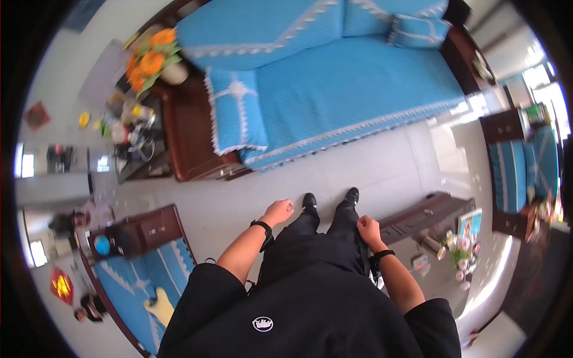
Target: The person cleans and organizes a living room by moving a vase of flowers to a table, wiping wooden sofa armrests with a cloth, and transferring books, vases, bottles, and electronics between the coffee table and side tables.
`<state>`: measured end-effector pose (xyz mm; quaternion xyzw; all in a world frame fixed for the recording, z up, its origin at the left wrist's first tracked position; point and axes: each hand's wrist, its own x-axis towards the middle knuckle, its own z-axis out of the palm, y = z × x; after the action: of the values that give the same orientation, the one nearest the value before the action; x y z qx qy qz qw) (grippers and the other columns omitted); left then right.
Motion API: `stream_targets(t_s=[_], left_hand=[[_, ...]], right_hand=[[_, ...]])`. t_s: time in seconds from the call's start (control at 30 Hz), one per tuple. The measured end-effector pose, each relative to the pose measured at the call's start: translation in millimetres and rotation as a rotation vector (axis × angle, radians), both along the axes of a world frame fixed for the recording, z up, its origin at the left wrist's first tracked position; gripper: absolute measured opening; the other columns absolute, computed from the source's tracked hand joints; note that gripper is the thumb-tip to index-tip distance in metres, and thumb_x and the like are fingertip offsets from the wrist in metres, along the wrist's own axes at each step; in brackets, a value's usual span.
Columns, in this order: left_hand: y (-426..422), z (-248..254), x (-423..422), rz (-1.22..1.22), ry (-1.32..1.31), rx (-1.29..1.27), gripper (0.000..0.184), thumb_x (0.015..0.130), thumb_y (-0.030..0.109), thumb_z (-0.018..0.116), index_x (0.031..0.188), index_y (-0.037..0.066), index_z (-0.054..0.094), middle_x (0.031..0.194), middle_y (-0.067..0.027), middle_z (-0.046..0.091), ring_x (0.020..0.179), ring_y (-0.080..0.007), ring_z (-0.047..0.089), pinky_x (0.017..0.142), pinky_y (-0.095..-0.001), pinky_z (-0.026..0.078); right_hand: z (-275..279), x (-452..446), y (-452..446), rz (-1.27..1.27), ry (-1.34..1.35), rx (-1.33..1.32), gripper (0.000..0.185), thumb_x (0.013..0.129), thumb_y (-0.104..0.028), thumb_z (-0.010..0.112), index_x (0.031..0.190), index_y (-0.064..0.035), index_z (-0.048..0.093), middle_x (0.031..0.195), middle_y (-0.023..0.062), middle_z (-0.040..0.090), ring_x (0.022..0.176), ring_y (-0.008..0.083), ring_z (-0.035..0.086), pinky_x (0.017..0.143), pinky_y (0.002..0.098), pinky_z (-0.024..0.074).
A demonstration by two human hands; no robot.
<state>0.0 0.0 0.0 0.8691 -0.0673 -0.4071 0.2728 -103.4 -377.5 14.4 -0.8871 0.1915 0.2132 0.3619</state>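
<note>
Both loosely curled, whether holding anything cannot tell: left hand (pixel 279 212), right hand (pixel 369 230) | black trousers (pixel 348 221) between them | dark wooden table (pixel 407 221) beyond right hand | long blue lace-trimmed sofa (pixel 334 89) ahead, well apart

Blue sofa cover (pixel 358 77) with white zigzag trim (pixel 280 46); blue, white-banded cushion (pixel 230 122) at the cover's corner; orange flowers (pixel 152 62); black T-shirt (pixel 322 298).

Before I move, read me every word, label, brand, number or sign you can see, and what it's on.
None can be read.
Red diamond decoration: yellow marking, too blurred.
Black shirt: round white badge, too small to make out any lettering.
Any other print: too small or blurred.
</note>
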Motion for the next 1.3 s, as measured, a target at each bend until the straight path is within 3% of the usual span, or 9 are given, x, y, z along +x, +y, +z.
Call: stream_targets(t_s=[0.07, 0.1, 0.13, 0.57, 0.7, 0.9, 1.03, 1.23, 1.3], left_hand=[[-48.2, -13.0, -38.5, 0.259, 0.011, -0.115, 0.03, 0.089, 0.026, 0.068, 0.113, 0.009, 0.067, 0.1, -0.0131, 0.074, 0.096, -0.0317, 0.07, 0.083, -0.0429, 0.055], [114.4, 5.4, -26.2, 0.304, -0.014, -0.021, 0.03, 0.089, 0.026, 0.068, 0.113, 0.009, 0.067, 0.1, -0.0131, 0.074, 0.096, -0.0317, 0.07, 0.083, -0.0429, 0.055], [157.4, 10.9, -17.3, 0.384, -0.078, 0.016, 0.029, 0.089, 0.026, 0.068, 0.112, 0.008, 0.067, 0.099, -0.0129, 0.075, 0.095, -0.0318, 0.071, 0.083, -0.0425, 0.055], [240.1, -27.8, -0.8, 0.886, -0.043, 0.011, 0.028, 0.089, 0.029, 0.068, 0.109, 0.009, 0.068, 0.095, -0.0122, 0.074, 0.091, -0.0299, 0.072, 0.084, -0.0388, 0.056], [285.9, -16.4, 88.3, 0.837, -0.277, 0.014, 0.026, 0.09, 0.022, 0.067, 0.111, 0.007, 0.066, 0.097, -0.0131, 0.074, 0.089, -0.0277, 0.072, 0.083, -0.0381, 0.056], [368.6, 37.2, 288.6, 0.888, -0.638, -0.001, 0.024, 0.091, 0.012, 0.065, 0.114, 0.006, 0.063, 0.091, -0.0137, 0.073, 0.084, -0.0284, 0.073, 0.074, -0.0377, 0.057], [430.7, 62.9, 403.7, 0.849, -0.709, -0.027, 0.042, 0.088, 0.012, 0.067, 0.129, 0.011, 0.056, 0.097, -0.0131, 0.073, 0.084, -0.0298, 0.072, 0.075, -0.0403, 0.057], [529.3, 50.9, 546.1, 0.752, -0.875, 0.337, 0.057, 0.085, 0.019, 0.068, 0.139, 0.011, 0.049, 0.115, -0.0179, 0.069, 0.102, -0.0368, 0.067, 0.088, -0.0474, 0.054], [554.5, 34.4, 584.2, 0.65, -1.199, 0.367, 0.053, 0.084, 0.023, 0.07, 0.133, 0.011, 0.055, 0.114, -0.0185, 0.068, 0.106, -0.0384, 0.064, 0.092, -0.0491, 0.051]], right_hand=[[15.1, 5.2, -63.9, 0.092, -0.094, -0.093, 0.02, 0.087, -0.021, 0.065, 0.093, -0.0028, 0.071, 0.083, 0.0147, 0.074, 0.077, 0.0272, 0.072, 0.073, 0.0367, 0.0555], [-0.7, 41.2, 86.6, 0.132, -0.109, 0.004, 0.02, 0.087, -0.021, 0.065, 0.093, -0.0028, 0.071, 0.083, 0.0147, 0.074, 0.077, 0.0272, 0.072, 0.073, 0.0367, 0.0555], [-6.9, 71.6, 120.5, 0.127, -0.106, 0.11, 0.02, 0.087, -0.021, 0.065, 0.093, -0.0027, 0.071, 0.082, 0.0142, 0.074, 0.076, 0.026, 0.072, 0.072, 0.0366, 0.0553], [-31.4, 190.3, 136.0, 0.263, 0.397, -0.014, 0.026, 0.085, -0.026, 0.065, 0.097, -0.006, 0.076, 0.087, 0.0147, 0.074, 0.081, 0.0244, 0.072, 0.076, 0.0373, 0.0555], [-73.0, 222.9, 148.7, 0.153, 0.361, 0.076, 0.025, 0.085, -0.027, 0.065, 0.095, -0.0055, 0.075, 0.082, 0.0123, 0.074, 0.072, 0.02, 0.071, 0.066, 0.0345, 0.0564], [-28.4, 320.5, 213.3, -0.054, 0.46, 0.352, 0.021, 0.093, -0.022, 0.062, 0.102, -0.0043, 0.067, 0.083, 0.0081, 0.072, 0.073, 0.0155, 0.069, 0.061, 0.0305, 0.0533], [5.7, 356.7, 241.6, -0.158, 0.434, 0.405, 0.02, 0.096, -0.022, 0.059, 0.108, -0.0066, 0.064, 0.091, 0.0081, 0.071, 0.079, 0.0167, 0.067, 0.065, 0.0302, 0.0526], [25.1, 302.9, 260.3, -0.439, 0.316, 0.394, 0.02, 0.099, -0.025, 0.058, 0.11, -0.0085, 0.063, 0.091, 0.0066, 0.07, 0.078, 0.0157, 0.067, 0.064, 0.0291, 0.0523], [34.1, 260.4, 270.4, -0.607, 0.352, 0.369, 0.019, 0.098, -0.024, 0.058, 0.11, -0.0095, 0.063, 0.088, 0.0058, 0.069, 0.073, 0.0158, 0.067, 0.058, 0.0289, 0.0519]])
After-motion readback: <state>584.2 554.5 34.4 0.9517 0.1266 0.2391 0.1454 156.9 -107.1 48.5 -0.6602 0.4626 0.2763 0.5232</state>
